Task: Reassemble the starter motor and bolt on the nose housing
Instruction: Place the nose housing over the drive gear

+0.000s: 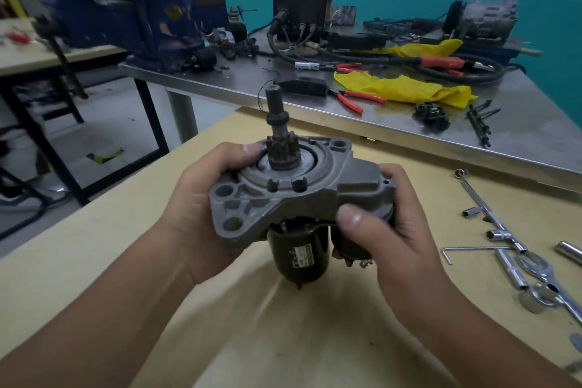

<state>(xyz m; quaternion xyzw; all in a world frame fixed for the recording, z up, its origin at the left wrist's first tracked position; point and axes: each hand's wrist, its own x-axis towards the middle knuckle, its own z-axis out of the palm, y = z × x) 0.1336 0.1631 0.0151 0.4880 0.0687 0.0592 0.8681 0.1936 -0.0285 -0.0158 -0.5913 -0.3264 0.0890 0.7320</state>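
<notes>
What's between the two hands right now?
Head view: the starter motor's grey nose housing, pinion shaft up. The left hand grips its left flange and the right hand its right side; no gap.

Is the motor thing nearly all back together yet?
Partly. The nose housing already sits on the starter motor, its shaft poking up. The left hand and right hand grip it. Long bolts still lie on the metal table.

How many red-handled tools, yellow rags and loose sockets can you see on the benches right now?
Red-handled pliers: 2
Yellow rags: 2
Loose sockets: 1
Total: 5
A red clamp on the cables is not counted as a tool.
</notes>
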